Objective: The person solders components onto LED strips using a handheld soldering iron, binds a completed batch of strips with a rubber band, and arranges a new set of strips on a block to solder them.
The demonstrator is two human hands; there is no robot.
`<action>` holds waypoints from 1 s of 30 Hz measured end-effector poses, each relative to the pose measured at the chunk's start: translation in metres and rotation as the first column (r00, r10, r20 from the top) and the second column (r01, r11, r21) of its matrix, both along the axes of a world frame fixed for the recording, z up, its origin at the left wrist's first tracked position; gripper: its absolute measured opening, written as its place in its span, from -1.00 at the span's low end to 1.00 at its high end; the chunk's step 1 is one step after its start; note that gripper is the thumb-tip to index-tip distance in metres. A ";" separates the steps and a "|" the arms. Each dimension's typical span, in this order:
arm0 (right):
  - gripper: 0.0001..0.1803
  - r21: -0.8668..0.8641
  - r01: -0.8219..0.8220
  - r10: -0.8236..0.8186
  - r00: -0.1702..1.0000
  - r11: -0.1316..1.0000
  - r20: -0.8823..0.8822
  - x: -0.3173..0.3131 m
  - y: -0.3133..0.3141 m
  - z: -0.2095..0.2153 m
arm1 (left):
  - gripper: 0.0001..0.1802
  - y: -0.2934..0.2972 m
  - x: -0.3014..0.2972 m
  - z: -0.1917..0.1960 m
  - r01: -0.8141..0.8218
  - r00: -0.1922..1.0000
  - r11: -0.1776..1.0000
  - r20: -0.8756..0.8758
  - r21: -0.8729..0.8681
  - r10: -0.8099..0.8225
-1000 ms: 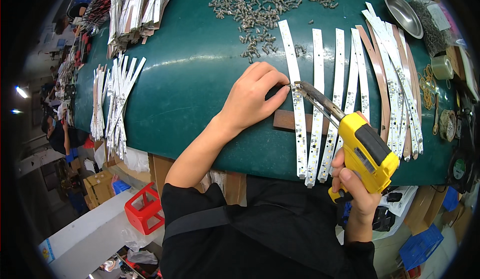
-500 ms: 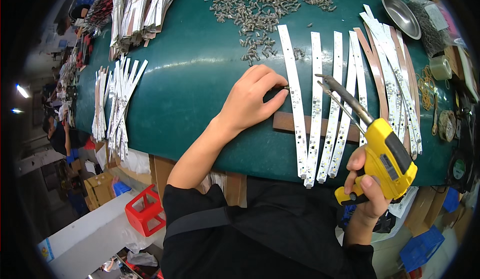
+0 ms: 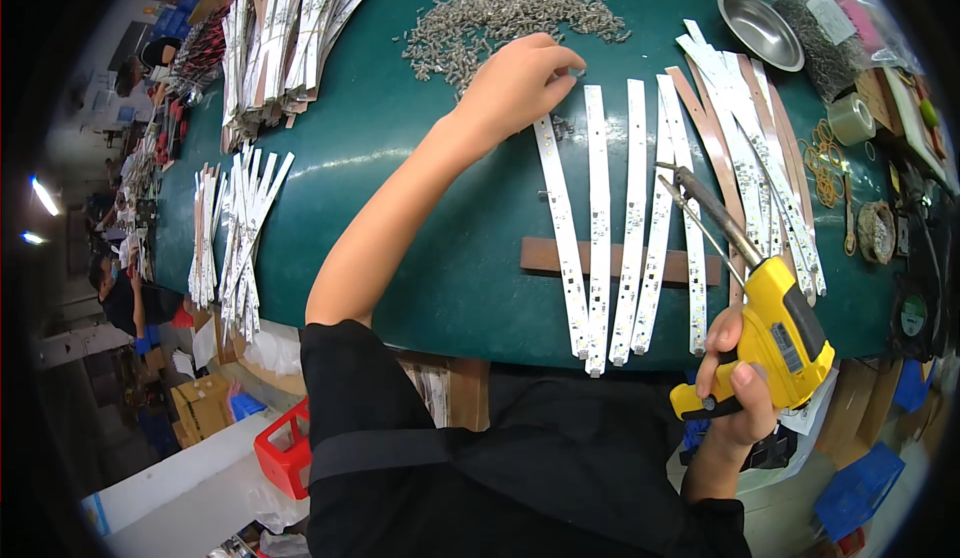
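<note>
My left hand (image 3: 512, 90) is over the near edge of a heap of small metallic cylindrical parts (image 3: 470, 30), by the far end of the leftmost LED strip (image 3: 563, 223). Thumb and index finger are pinched together; whatever is between them is too small to name. One small part (image 3: 543, 194) sticks out from that strip's left edge. Wrapped around the handle of a yellow soldering gun (image 3: 783, 326) is my right hand (image 3: 738, 383). The gun's tip points up and left, over the right-hand strips of the fanned row. Under the row lies a brown bar (image 3: 543, 255).
Crossed strips (image 3: 750, 148) lie right of the row, near a metal bowl (image 3: 760, 30), a tape roll (image 3: 850, 120) and rubber bands (image 3: 822, 163). Strip bundles (image 3: 285, 38) and looser strips (image 3: 245, 238) are on the left. A red stool (image 3: 283, 450) stands below the table (image 3: 400, 208).
My left hand has moved away from the leftmost strip's edge, up to the heap. A small part now shows at that edge. The right hand still grips the soldering gun, nearly unmoved.
</note>
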State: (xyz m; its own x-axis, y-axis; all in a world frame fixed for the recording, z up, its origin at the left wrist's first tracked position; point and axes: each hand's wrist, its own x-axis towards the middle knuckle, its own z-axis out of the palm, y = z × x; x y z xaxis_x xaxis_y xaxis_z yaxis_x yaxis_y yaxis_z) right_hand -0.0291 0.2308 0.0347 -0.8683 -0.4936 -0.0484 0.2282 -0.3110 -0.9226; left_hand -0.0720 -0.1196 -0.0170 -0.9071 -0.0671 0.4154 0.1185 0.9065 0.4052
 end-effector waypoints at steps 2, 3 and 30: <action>-0.32 0.003 0.014 -0.014 1.000 1.000 -0.017 0.002 0.001 0.002 | -0.85 0.001 -0.014 -0.005 -0.011 0.999 0.994 0.041 -0.112 0.015; -0.32 0.004 0.021 -0.021 0.999 1.000 -0.031 0.002 0.001 0.002 | -0.84 0.001 -0.018 -0.008 -0.023 0.996 0.974 0.083 -0.225 0.043; -0.36 0.051 -0.001 -0.002 0.998 0.999 0.062 0.007 -0.002 -0.004 | -0.86 0.085 0.089 0.001 0.013 1.000 0.995 0.005 0.101 -0.014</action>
State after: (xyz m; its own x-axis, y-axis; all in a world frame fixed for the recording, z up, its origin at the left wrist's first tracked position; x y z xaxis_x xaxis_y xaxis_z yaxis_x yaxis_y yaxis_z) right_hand -0.0219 0.2291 0.0304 -0.8634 -0.4884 -0.1269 0.2850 -0.2643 -0.9214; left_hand 0.0170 -0.0346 -0.0161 -0.9106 -0.0962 0.4018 0.1278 0.8593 0.4953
